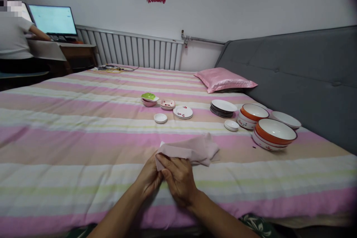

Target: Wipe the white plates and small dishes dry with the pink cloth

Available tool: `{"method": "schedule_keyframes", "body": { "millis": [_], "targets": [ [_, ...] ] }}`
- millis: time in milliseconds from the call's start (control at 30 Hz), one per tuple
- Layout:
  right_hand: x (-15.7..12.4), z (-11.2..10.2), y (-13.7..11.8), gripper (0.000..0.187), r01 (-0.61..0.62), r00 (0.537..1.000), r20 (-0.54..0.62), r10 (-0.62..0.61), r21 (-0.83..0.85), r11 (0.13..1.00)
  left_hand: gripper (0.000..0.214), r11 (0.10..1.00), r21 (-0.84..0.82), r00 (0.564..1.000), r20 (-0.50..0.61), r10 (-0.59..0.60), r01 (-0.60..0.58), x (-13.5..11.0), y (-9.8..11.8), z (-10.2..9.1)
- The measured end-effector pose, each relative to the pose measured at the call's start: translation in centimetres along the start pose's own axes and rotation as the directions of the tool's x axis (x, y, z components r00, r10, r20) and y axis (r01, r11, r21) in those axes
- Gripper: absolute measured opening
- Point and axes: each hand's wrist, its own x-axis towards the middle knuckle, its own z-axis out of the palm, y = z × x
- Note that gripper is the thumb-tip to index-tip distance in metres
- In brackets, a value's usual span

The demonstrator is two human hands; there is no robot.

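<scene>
A pale pink cloth [195, 149] is bunched in front of me above the striped bedspread, its loose end trailing to the right. My right hand [180, 178] grips the cloth with its fingers folded over it. Close against it, my left hand [150, 174] is closed under the cloth's left edge. A small white edge [162, 143] peeks out above the left hand; the cloth hides the rest, so I cannot tell what it belongs to. Nearest beyond the hands lies a small white dish [160, 118].
Beyond are floral plates [183, 112], a pink square dish [167, 104] and a green leaf-shaped dish [149, 97]. At right stand stacked plates [224, 106], small white dishes [231, 125] and orange-rimmed bowls [275, 134]. A pink pillow [224, 79] lies behind; a person [15, 37] sits left.
</scene>
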Motion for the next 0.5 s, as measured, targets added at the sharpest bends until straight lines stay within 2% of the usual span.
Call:
{"method": "schedule_keyframes", "body": {
  "millis": [233, 367, 500],
  "targets": [
    [0.4, -0.1, 0.6, 0.041, -0.042, 0.999, -0.015, 0.042, 0.04, 0.998, 0.031, 0.997, 0.079, 0.998, -0.059, -0.003, 0.008, -0.5, -0.3, 0.1],
    [0.7, -0.3, 1.1, 0.041, -0.091, 0.996, -0.01, 0.093, 0.13, 0.987, 0.042, 0.992, 0.129, 0.995, -0.099, 0.011, 0.002, -0.3, -0.8, -0.4],
    [0.9, -0.6, 1.6, 0.04, -0.16, 0.986, -0.009, 0.168, 0.248, 0.955, 0.04, 0.973, 0.227, 0.989, -0.13, 0.075, -0.044, 0.3, -1.4, -1.4]
  ]
}}
